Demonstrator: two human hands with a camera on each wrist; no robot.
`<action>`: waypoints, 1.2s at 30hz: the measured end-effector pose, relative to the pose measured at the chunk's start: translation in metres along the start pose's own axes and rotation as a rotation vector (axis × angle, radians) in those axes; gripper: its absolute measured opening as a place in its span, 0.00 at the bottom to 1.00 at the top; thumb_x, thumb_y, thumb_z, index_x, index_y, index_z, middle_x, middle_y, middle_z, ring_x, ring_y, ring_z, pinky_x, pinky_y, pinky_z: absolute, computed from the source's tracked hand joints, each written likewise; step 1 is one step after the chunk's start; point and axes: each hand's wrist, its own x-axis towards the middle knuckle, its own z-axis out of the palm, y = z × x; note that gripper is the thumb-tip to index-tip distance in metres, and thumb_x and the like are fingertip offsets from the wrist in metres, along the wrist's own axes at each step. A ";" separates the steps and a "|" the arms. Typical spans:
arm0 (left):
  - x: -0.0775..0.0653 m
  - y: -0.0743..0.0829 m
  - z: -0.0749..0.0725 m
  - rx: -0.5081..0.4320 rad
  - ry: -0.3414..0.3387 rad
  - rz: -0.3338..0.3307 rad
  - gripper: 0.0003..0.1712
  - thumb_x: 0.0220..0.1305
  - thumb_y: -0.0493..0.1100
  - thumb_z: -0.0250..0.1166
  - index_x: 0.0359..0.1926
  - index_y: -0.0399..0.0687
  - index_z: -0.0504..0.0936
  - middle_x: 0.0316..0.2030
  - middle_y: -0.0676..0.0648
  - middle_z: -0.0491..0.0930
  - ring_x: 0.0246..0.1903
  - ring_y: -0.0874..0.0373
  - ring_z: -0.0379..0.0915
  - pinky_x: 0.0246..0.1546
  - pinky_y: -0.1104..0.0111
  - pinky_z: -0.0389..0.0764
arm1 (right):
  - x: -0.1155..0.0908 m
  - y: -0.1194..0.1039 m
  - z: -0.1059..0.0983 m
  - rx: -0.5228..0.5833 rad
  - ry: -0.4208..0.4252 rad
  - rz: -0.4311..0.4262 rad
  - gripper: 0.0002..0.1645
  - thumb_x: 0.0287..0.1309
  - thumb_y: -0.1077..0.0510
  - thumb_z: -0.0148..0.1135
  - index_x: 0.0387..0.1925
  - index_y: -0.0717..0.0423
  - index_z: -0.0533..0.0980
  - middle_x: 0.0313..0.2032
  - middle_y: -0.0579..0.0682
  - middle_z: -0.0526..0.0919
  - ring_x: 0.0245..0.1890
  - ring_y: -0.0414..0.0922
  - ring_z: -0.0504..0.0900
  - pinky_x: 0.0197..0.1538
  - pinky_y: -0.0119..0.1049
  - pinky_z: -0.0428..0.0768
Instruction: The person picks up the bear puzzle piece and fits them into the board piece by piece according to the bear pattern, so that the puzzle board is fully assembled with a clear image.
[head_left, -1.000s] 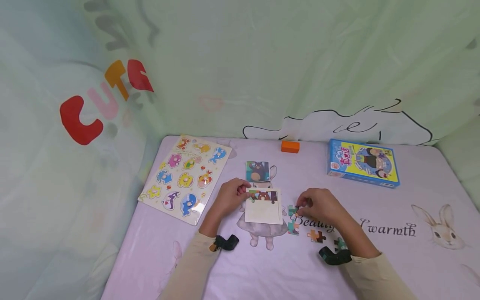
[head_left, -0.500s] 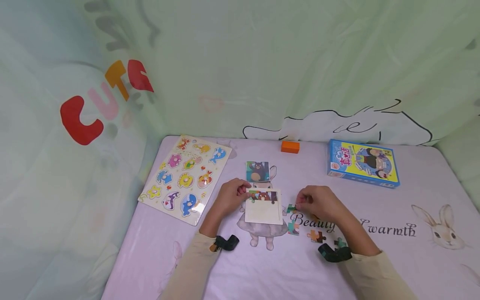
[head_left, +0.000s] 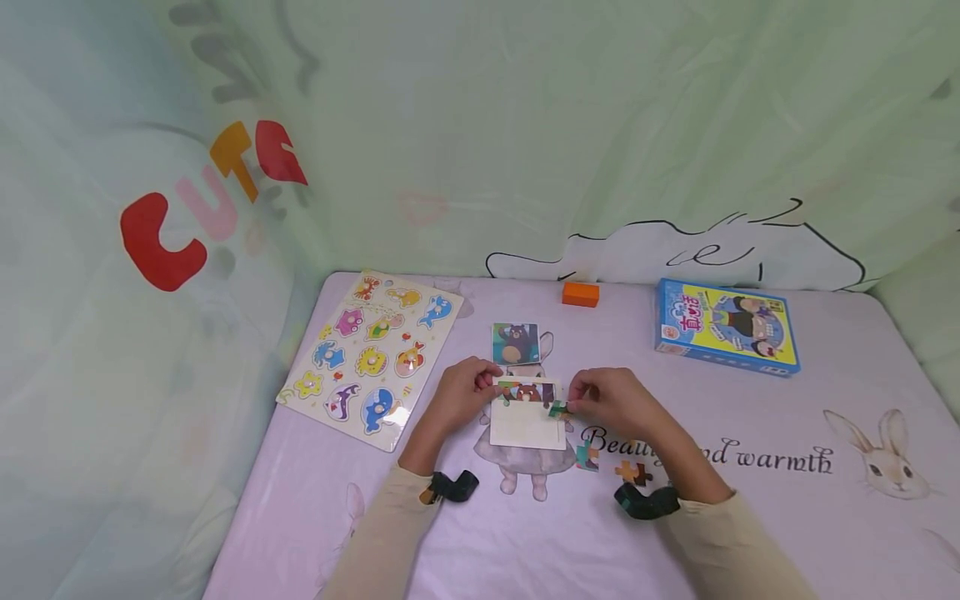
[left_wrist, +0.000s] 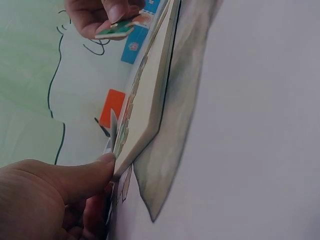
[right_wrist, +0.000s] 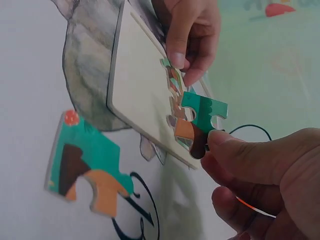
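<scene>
My left hand (head_left: pixel 459 392) pinches the upper left corner of a pale puzzle board (head_left: pixel 525 429), thumb on top in the left wrist view. Along the board's far edge lies a fitted row of jigsaw pieces (head_left: pixel 531 392) showing a bear's head. Between thumb and fingers, my right hand (head_left: pixel 618 402) pinches a green, brown and orange jigsaw piece (right_wrist: pixel 205 112). That piece is held over the board's right side, close to the fitted row. On the cloth nearby lie a teal, brown and orange jigsaw piece (right_wrist: pixel 82 160) and an orange-brown one (head_left: pixel 633 473).
Behind the board lies a bear picture card (head_left: pixel 515 343). An animal peg puzzle (head_left: pixel 371 358) is at the left. An orange block (head_left: pixel 581 294) and a blue-yellow box (head_left: pixel 727 327) stand towards the back, near the green curtain (head_left: pixel 525 150).
My right hand has taken the green jigsaw piece off the cloth and moved left with it to the board. The left hand stays at the board's corner.
</scene>
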 end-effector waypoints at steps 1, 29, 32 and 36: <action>0.000 0.000 0.000 0.003 0.000 -0.003 0.13 0.65 0.40 0.71 0.49 0.44 0.85 0.32 0.52 0.75 0.32 0.62 0.69 0.34 0.74 0.72 | 0.001 -0.002 0.002 0.003 -0.002 0.000 0.04 0.62 0.58 0.70 0.34 0.48 0.81 0.27 0.44 0.77 0.32 0.44 0.73 0.35 0.34 0.73; -0.003 0.018 0.002 0.190 -0.030 -0.040 0.14 0.69 0.43 0.68 0.53 0.46 0.81 0.33 0.51 0.72 0.34 0.59 0.69 0.35 0.71 0.71 | 0.031 -0.031 0.036 0.076 0.049 -0.017 0.05 0.62 0.59 0.70 0.35 0.53 0.80 0.27 0.45 0.80 0.30 0.42 0.74 0.37 0.32 0.76; -0.003 0.017 0.003 0.181 -0.025 -0.033 0.14 0.69 0.43 0.67 0.53 0.46 0.81 0.33 0.51 0.72 0.33 0.60 0.68 0.35 0.71 0.70 | 0.033 -0.034 0.038 0.098 0.049 -0.003 0.05 0.62 0.59 0.71 0.34 0.53 0.81 0.27 0.45 0.80 0.30 0.42 0.75 0.36 0.31 0.75; -0.004 0.017 0.003 0.167 -0.018 -0.028 0.13 0.69 0.42 0.67 0.52 0.46 0.81 0.33 0.51 0.71 0.32 0.60 0.67 0.34 0.71 0.70 | 0.036 -0.037 0.042 0.132 0.036 0.030 0.04 0.62 0.58 0.70 0.35 0.53 0.82 0.26 0.45 0.81 0.29 0.42 0.76 0.35 0.31 0.76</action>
